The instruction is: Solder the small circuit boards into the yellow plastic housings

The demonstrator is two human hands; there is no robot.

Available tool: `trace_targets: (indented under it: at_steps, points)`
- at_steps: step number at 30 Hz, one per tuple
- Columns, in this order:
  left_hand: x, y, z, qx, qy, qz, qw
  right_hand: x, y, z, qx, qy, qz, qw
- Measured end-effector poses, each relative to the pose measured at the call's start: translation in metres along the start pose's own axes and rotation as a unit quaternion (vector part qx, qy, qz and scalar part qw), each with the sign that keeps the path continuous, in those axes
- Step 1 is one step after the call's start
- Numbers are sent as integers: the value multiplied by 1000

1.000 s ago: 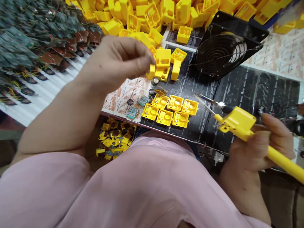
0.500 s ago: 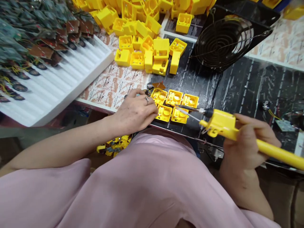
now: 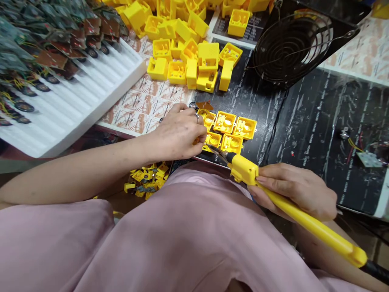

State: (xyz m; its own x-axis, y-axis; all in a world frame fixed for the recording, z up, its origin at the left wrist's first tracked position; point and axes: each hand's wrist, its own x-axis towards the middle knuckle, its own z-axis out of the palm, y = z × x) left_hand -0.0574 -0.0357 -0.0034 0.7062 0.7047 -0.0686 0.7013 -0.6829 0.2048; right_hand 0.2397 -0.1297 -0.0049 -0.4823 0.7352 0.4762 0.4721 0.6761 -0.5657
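My right hand (image 3: 299, 190) is wrapped round the long yellow handle of a soldering iron (image 3: 244, 168). Its metal tip points left, close to the front row of small yellow plastic cases (image 3: 232, 142). These open cases lie together in two rows on the black bench top. At their left end, my left hand (image 3: 184, 132) has its fingers curled down on a yellow plastic case (image 3: 196, 140), mostly hidden beneath them. Just beyond those fingers are a small round speaker (image 3: 193, 105) and a brown circuit board (image 3: 204, 106).
A white foam tray (image 3: 91, 111) at left carries many circuit boards with wired speakers. Yellow housings (image 3: 208, 54) are heaped at the back. A black fan (image 3: 291, 48) stands back right, and a wired board (image 3: 369, 158) lies at right. More yellow parts (image 3: 147, 178) sit below the bench edge.
My right hand has moved left with the soldering iron, swinging its tip down to the front cases near my left hand. The left hand has shifted slightly right in view.
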Motion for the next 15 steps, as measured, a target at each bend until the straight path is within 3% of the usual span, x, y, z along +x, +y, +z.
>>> trace_targets:
  at_steps: [6,15]
  points:
    - [10,0,-5,-7,-34,-7,999,27,0,-8,-24,-24,-115,993]
    - [14,-1,-7,-20,-68,-10,997,26,-2,-11,-19,-21,-106,994]
